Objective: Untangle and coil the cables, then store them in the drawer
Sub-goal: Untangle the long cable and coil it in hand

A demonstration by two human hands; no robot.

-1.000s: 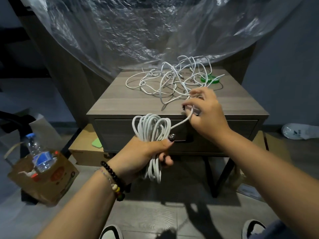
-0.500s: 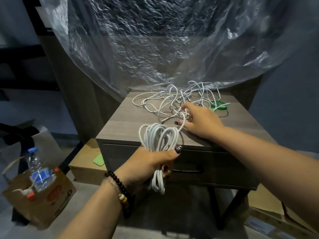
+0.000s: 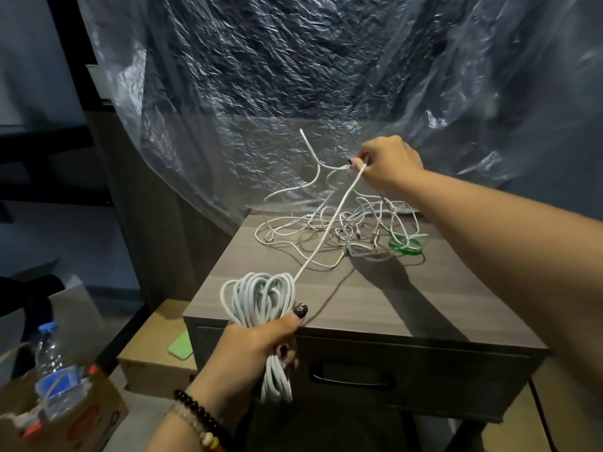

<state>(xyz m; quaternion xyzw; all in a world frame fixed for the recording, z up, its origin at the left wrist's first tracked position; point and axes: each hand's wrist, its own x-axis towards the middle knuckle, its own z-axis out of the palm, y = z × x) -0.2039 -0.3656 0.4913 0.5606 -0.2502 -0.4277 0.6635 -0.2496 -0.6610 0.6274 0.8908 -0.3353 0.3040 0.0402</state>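
White cord everywhere: a coiled bundle of white cable (image 3: 261,298) sits in the left hand (image 3: 251,350), fingers wrapped tight around its middle, loops sticking out above and below, right at the front edge of the grey wooden nightstand (image 3: 375,298). A taut strand runs up to the right hand (image 3: 385,164), which pinches it, raised above the tangled pile of thin white cables (image 3: 342,223) on the top. A green ring (image 3: 406,244) lies beside the tangle. Drawer with black handle (image 3: 350,375) is closed below.
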